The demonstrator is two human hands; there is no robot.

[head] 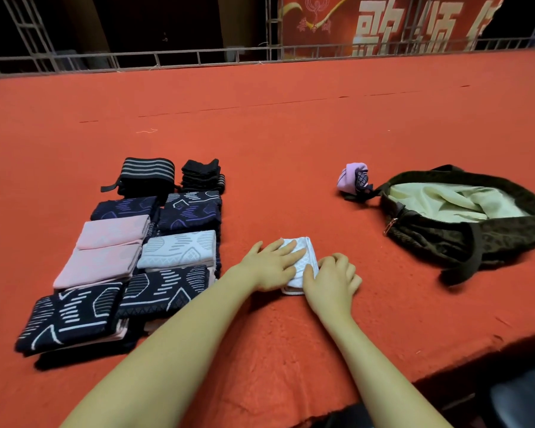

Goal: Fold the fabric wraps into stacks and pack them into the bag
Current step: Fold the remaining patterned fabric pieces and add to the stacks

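1. Table (291, 118), covered in red-orange felt, fills the frame from the rail at the top to the lower edge; it serves as the folding surface.
2. Folded wraps (130, 257), left of centre: a block of flat rectangles laid edge to edge in two columns, some overlapping. Dark navy patterned pieces, pink pieces, one pale grey piece, with black striped items at the far end. Grouped tidily, probably staged for packing.
3. Bag (464, 223), right of centre: dark patterned fabric with strap and small metal clasp, lying on its side, mouth gaping toward the person. Pale cream lining shows; no wraps visible inside. Likely left open to receive the stacks.
4. Left hand (271, 264), lower centre: fingers straight and spread, palm down, pressing the white wrap flat, apparently to hold the fold.
5. Right hand (331, 278), just beside the left: fingers curled over the wrap's near right edge, thumb lying on it, seemingly squaring it.
6. White wrap (306, 254), lower centre between both hands, folded small, well apart from the bag.
7. Lilac wrap (354, 177), bunched and unfolded, just left of the bag's strap end; still to be folded.
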